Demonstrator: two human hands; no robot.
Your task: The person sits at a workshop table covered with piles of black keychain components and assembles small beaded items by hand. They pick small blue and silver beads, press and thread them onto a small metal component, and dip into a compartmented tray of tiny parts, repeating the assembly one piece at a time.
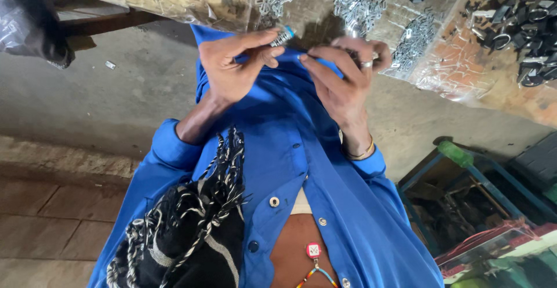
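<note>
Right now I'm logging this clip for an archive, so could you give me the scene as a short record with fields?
Left hand: left hand pinches a small metal piece with a blue tip between thumb and fingers
Right hand: right hand is raised beside it, fingertips near the left hand's, a ring on one finger; whether it holds anything cannot be told
Clothing: blue shirt, black-and-white fringed scarf
Above hands: clear plastic bags of metal parts
Lower right: blue metal frame

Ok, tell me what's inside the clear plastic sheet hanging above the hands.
The clear plastic sheet holds clusters of small silver metal pieces and, at the right, dark black clips. Glare and wrinkles hide their exact shapes, and the raised hands cover part of the lower edge.
</note>
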